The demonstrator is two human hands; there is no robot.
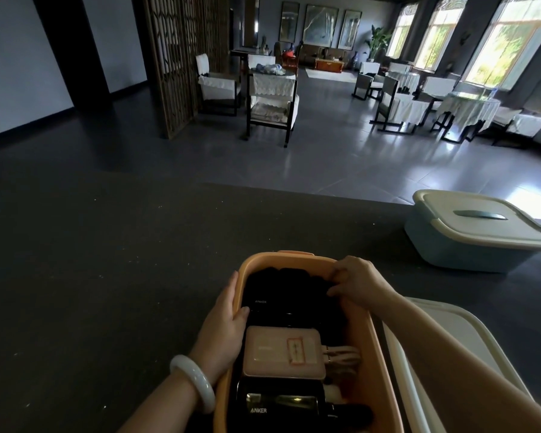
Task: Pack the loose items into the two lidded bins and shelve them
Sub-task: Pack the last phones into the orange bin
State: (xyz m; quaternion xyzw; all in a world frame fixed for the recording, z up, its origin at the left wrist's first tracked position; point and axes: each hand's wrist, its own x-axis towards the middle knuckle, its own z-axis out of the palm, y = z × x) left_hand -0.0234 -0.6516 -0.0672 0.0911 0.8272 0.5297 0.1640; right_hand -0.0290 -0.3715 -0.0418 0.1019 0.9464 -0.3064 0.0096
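Orange bin (376, 348) between hands | left hand (228, 320) grips its rim | right hand (356, 281) pinches black item (294, 289) inside

Dim foreground, bright glare from windows (494, 48) at right, perhaps slight edge distortion

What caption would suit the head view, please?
Both hands, left and right, arrange power banks in the open orange bin; blue bin lidded.

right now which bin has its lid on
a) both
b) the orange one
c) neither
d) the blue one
d: the blue bin sits closed under its white lid, while the orange bin is open, with both hands at it.
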